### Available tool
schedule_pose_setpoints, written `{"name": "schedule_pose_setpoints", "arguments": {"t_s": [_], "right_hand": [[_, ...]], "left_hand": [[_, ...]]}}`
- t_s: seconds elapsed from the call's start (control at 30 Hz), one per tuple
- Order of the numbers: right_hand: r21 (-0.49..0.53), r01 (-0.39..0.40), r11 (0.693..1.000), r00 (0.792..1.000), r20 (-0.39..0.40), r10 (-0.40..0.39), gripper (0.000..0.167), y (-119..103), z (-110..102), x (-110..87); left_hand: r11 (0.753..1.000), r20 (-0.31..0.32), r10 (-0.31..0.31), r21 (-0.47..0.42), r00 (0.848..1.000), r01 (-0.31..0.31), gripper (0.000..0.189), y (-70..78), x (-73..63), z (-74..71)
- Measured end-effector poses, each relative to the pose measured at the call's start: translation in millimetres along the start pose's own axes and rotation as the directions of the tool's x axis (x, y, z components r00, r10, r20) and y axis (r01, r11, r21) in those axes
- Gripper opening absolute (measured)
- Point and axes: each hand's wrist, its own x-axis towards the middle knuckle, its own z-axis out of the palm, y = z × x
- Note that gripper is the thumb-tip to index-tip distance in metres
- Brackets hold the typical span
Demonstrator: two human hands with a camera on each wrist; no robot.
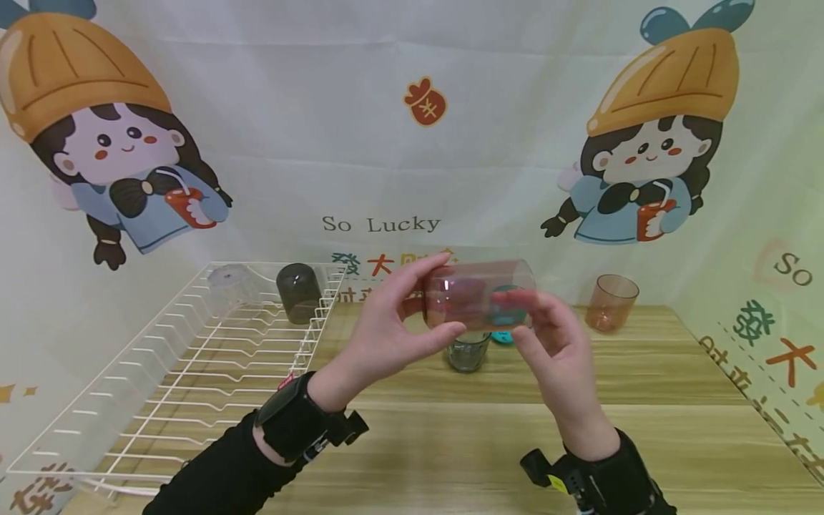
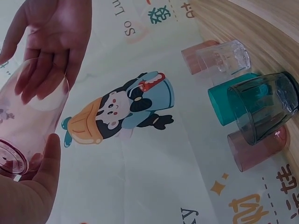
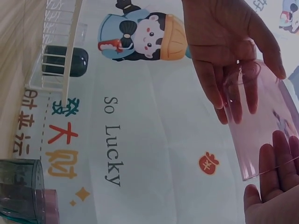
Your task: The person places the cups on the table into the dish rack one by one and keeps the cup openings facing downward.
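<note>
A clear pink cup (image 1: 476,295) lies sideways in the air between both hands, its base toward the left. My left hand (image 1: 386,322) grips the base end, index finger along the top and thumb along the underside. The round base (image 2: 11,156) shows close to that hand in the left wrist view. My right hand (image 1: 563,350) is at the mouth end, its relaxed fingers overlapping the rim and seen through the pink wall. Its thumb stands apart, just below the rim. In the right wrist view, the right fingers (image 3: 280,158) overlap the mouth of the cup.
A white wire rack (image 1: 187,379) at left bears a clear glass (image 1: 232,286) and a dark glass (image 1: 299,293), upside down. On the wooden table (image 1: 450,443), a grey glass (image 1: 468,354) and a teal cup (image 2: 226,100) stand behind the hands, an orange-pink cup (image 1: 611,304) at right.
</note>
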Motion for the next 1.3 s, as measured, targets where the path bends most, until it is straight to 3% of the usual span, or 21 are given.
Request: {"name": "schedule_pose_setpoints", "arguments": {"t_s": [0.57, 0.77, 1.1, 1.3], "right_hand": [[-0.063, 0.031, 0.998, 0.998, 0.06, -0.027, 0.044, -2, -15, -2.3], [-0.129, 0.018, 0.991, 0.998, 0.066, -0.009, 0.047, -3, -24, -2.9], [-0.267, -0.038, 0.963, 0.997, 0.053, 0.054, 0.056, 0, -39, -8.0], [-0.332, -0.027, 0.943, 0.997, 0.062, 0.05, 0.059, 2, -47, -10.1]], "left_hand": [[0.999, -0.052, 0.009, 0.044, 0.999, -0.007, 0.073, 6.7, -1.9, -11.3], [0.998, -0.066, -0.028, 0.057, 0.997, 0.032, 0.073, 9.1, -5.6, -18.9], [0.995, -0.116, -0.052, 0.079, 0.992, 0.062, 0.072, 11.0, -9.6, -33.4], [0.994, -0.141, -0.045, 0.09, 0.989, 0.058, 0.071, 12.3, -11.6, -41.4]]}}
